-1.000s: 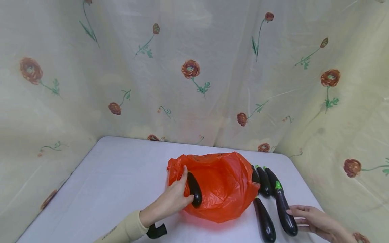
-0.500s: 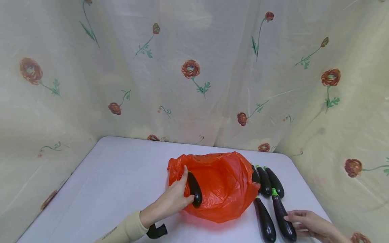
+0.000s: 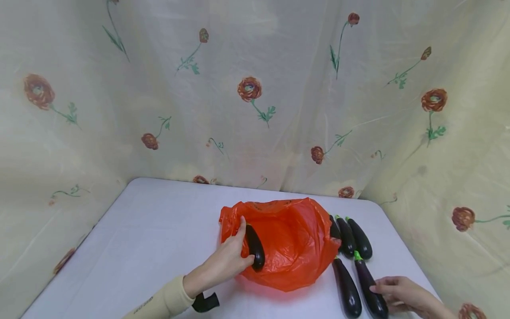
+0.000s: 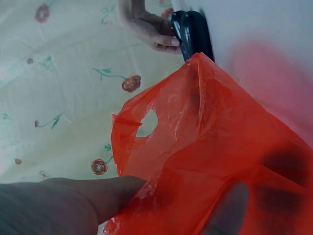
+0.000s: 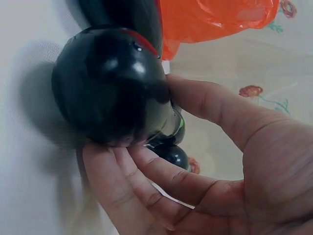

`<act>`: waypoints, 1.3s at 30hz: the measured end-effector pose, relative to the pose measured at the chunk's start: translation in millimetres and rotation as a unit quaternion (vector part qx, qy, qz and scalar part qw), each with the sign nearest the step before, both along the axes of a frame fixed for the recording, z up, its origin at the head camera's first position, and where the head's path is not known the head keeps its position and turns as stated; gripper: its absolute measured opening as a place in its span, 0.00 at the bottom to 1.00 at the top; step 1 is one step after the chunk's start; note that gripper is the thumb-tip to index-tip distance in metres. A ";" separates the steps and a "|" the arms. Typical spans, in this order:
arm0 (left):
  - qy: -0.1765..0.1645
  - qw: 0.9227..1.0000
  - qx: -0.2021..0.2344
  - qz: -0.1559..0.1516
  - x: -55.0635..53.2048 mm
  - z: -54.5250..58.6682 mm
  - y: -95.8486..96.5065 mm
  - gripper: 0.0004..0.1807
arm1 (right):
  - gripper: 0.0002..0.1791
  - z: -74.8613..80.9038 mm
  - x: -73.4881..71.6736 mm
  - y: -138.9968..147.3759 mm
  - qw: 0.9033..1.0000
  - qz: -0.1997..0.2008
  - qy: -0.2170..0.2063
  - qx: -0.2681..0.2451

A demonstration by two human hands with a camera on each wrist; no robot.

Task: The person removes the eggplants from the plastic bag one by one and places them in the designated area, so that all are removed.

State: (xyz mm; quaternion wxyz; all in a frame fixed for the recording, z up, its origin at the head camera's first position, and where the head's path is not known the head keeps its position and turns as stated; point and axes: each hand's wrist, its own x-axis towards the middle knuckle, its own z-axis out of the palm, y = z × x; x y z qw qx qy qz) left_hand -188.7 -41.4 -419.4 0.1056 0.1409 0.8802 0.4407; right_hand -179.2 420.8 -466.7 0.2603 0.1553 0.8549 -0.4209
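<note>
My left hand [image 3: 223, 263] grips the left side of an orange-red plastic bag [image 3: 295, 261], whose mouth stands wide. A dark eggplant [image 3: 256, 250] shows at the bag's left, beside the left thumb and forefinger. In the left wrist view, red plastic [image 4: 225, 142] covers part of the fingers. At the right, my right hand [image 3: 402, 292] holds another glossy eggplant [image 3: 370, 290] by its lower part, green stem end pointing away. Seen from the right wrist, the thumb lies on one side of this eggplant [image 5: 110, 88] and the fingers on the other.
Close left of the held one lies an eggplant [image 3: 347, 290]. Several more, among them one eggplant [image 3: 360, 239], lie side by side right of the bag. A black object [image 3: 206, 303] sits by the left sleeve on the white table [image 3: 159, 230]. Flowered curtains [image 3: 279, 88] surround it.
The right hand has shifted its eggplant slightly left and nearer me, so its stem end has come away from over the eggplants behind. The left hand and bag stay still.
</note>
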 end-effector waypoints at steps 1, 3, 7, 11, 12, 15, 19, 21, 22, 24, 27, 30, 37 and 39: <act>0.003 1.000 0.000 -0.001 0.1 -0.1 -0.1 0.55 | 0.31 -0.2 0.5 -0.2 1.000 0.001 0.002 0.002; 0.005 1.000 0.000 -0.002 0.5 -0.4 -0.1 0.55 | 0.31 -0.1 0.7 -0.8 1.000 -0.001 0.002 0.009; 0.007 1.000 -0.002 -0.002 0.8 -0.2 0.1 0.55 | 0.31 -0.1 -0.2 -1.1 1.000 -0.002 -0.005 0.023; 0.006 1.000 -0.002 -0.003 0.6 0.5 0.2 0.55 | 0.31 0.9 -1.5 -1.9 0.999 0.005 -0.008 0.030; 0.006 1.000 -0.001 -0.003 0.4 0.5 0.2 0.55 | 0.31 1.2 -1.7 -2.1 0.999 0.009 -0.008 0.031; 0.006 1.000 0.000 -0.004 -0.1 0.4 0.3 0.55 | 0.31 2.6 -2.1 -3.6 0.999 0.006 -0.012 0.034; 0.003 1.000 -0.002 -0.002 -0.1 -0.2 0.5 0.55 | 0.31 4.8 -2.2 -5.0 0.999 0.008 -0.025 0.039; 0.001 1.000 -0.002 -0.001 -0.1 -0.7 0.5 0.55 | 0.32 5.9 -2.3 -5.3 0.999 0.013 -0.029 0.041; 0.000 1.000 -0.002 -0.001 -0.2 -0.9 0.5 0.55 | 0.32 6.5 -2.1 -5.6 0.999 0.011 -0.031 0.042; 0.000 1.000 -0.001 -0.001 -0.3 -1.1 0.4 0.55 | 0.33 7.0 -2.0 -5.4 0.998 0.013 -0.031 0.043; 0.001 1.000 -0.001 -0.001 -0.5 -0.8 0.1 0.55 | 0.35 7.5 -2.6 -5.4 0.998 0.011 -0.032 0.043; 0.001 1.000 -0.001 -0.002 -0.8 -0.2 -0.2 0.55 | 0.36 8.1 -4.1 -5.9 0.999 0.007 -0.031 0.044; 0.005 1.000 -0.002 -0.001 -0.4 -0.1 0.8 0.55 | 0.33 10.7 -3.4 -5.1 1.000 0.014 -0.006 0.026; 0.004 1.000 -0.003 0.000 -0.3 -0.5 1.1 0.55 | 0.30 13.9 -3.0 -3.9 1.000 0.029 0.008 0.009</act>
